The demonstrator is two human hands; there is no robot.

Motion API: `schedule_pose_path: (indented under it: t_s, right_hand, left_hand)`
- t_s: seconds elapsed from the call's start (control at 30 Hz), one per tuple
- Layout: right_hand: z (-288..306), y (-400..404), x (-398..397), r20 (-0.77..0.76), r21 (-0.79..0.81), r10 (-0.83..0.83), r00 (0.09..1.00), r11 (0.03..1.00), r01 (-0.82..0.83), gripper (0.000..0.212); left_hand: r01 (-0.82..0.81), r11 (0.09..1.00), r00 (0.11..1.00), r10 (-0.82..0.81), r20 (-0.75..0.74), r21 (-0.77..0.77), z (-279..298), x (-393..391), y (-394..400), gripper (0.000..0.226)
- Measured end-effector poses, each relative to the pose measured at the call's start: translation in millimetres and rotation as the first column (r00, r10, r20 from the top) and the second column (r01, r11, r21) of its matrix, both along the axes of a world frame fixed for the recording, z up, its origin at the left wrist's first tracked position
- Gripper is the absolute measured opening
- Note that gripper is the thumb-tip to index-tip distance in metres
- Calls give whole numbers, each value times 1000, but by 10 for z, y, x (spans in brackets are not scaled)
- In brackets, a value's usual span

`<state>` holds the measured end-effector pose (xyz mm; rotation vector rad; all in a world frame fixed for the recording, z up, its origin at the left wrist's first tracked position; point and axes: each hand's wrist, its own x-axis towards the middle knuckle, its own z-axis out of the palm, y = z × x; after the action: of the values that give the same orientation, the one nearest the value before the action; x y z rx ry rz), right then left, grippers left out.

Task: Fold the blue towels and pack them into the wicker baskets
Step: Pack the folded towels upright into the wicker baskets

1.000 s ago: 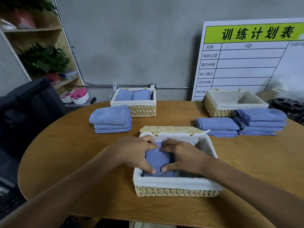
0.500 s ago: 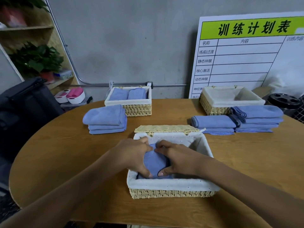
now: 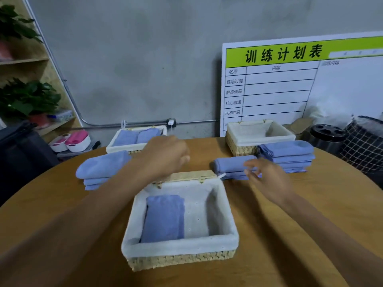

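Note:
A folded blue towel lies in the left half of the near wicker basket, whose white-lined right half is bare. My left hand hovers above the basket's far rim, fingers curled, holding nothing. My right hand is raised to the right, fingers apart, just in front of a small folded towel pile. A bigger towel stack sits right of it. Another stack lies at the left. The far left basket holds two folded towels. The far right basket shows only lining.
The round wooden table ends close behind the far baskets. A white schedule board leans on the wall. A black cylinder and a checked bin stand at the right. Shelves with plants are at the left.
Both hands have let go of the towel in the near basket and lifted out. The left went up and back, the right swung toward the small pile at the right.

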<state>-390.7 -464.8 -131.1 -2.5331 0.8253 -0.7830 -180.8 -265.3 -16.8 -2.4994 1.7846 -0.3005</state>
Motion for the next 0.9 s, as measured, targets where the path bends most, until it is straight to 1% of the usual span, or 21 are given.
schedule_pose_path:
  t_s: [0.03,0.07,0.1,0.13,0.2,0.23,0.3,0.37,0.47,0.53,0.57,0.6,0.63,0.7,0.73,0.77,0.83,0.9]
  right_hand:
    - [-128,-123,-52,-102,-6,-29,994,1000,29,24]
    - [-254,-212,-87,-186,6,-38,982,999,40,24]
    - [-393,-280,-108,-226,28,-31,974,999,39,22]
    - [-518,-322,-119,-233,40,-24,972,999,34,19]
    - [-736,-386,-108,-199,14,-23,980,1000,26,19]
    - [-834,-408,-97,-188,-34,-30,982,999,24,21]
    - [-992,-424,-83,-159,-169,-54,986,985,26,30]
    - [-1030,-399,-81,-113,-236,-72,991,971,44,38]
    - [-1036,-363,-49,-91,-248,-80,993,967,55,42]
    - [-1016,-369,-30,-106,-248,-91,990,967,62,42]
    - [-1010,-371,-25,-114,-247,-93,989,967,62,43]
    - [-993,-367,-22,-133,-230,-91,987,971,59,46]
    - [-967,-367,-21,-161,-199,-87,983,978,54,50]
    - [-889,-385,-2,-216,-71,-62,974,996,48,62]
    - [-857,-397,24,-211,-8,-56,976,998,56,67]
    - [-820,-399,44,-182,53,-52,982,997,63,71]
    - [-723,-368,81,-32,187,-41,999,981,46,70]
    - [-548,-294,106,166,387,-44,985,922,-24,53]
  left_hand:
    - [23,999,998,-25,-54,-41,-36,-20,-242,23]
    - [44,997,989,-53,-139,-70,-108,-34,-497,22]
    - [50,996,974,-66,-218,-79,-209,-42,-752,21]
    - [61,995,961,-79,-266,-75,-328,-47,-1013,20]
    - [82,997,957,-81,-278,-8,-587,-47,-1505,19]
    - [77,996,958,-64,-278,37,-732,-24,-1740,19]
    - [42,990,953,1,-303,133,-976,43,-2124,27]
    - [33,968,945,50,-322,248,-1152,94,-2369,34]
    - [77,931,936,56,-346,358,-1251,118,-2528,37]
    - [111,921,917,50,-396,373,-1214,103,-2531,38]
    - [114,921,908,56,-416,373,-1186,95,-2510,35]
    - [113,923,903,59,-426,367,-1162,92,-2490,31]
    - [106,929,894,68,-443,356,-1143,95,-2475,31]
    - [112,941,871,61,-487,318,-1094,84,-2420,37]
    - [121,950,856,48,-515,289,-1057,65,-2371,36]
    - [125,959,835,35,-548,253,-1010,42,-2318,32]
    - [122,981,794,-6,-608,148,-882,-16,-2185,25]
    - [92,996,758,-63,-649,10,-687,-86,-2010,21]
